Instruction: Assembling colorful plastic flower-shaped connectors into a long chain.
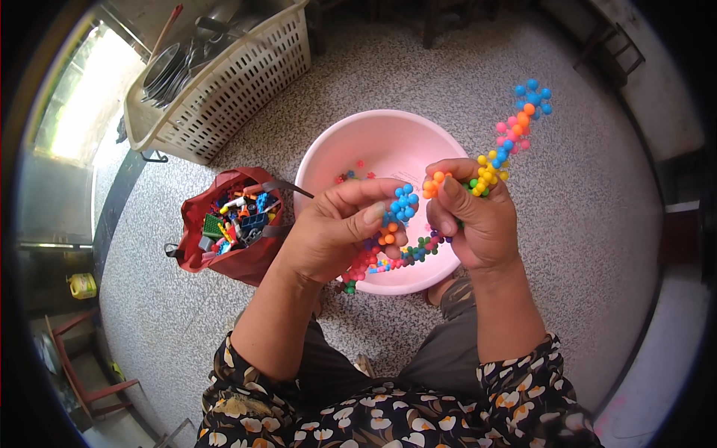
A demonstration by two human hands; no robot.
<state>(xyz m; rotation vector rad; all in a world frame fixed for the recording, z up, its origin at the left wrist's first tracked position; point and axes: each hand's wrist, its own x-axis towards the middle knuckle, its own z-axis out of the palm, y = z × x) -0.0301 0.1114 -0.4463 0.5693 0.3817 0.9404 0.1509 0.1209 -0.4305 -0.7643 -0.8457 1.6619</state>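
My left hand pinches a blue bobble piece between thumb and fingers, with an orange piece just under it. My right hand grips a long chain of bobble pieces in orange, yellow, green, blue and pink; one end sticks up to the right and ends in a blue cluster, the other end hangs below my hands. The blue piece sits close to the chain's orange end. Both hands hover over a pink plastic basin on the floor, which has a few loose pieces in it.
A red cloth bag with several coloured building bricks lies open left of the basin. A cream plastic basket with dishes and pans stands at the upper left. The floor is speckled grey. My knees and floral sleeves fill the lower edge.
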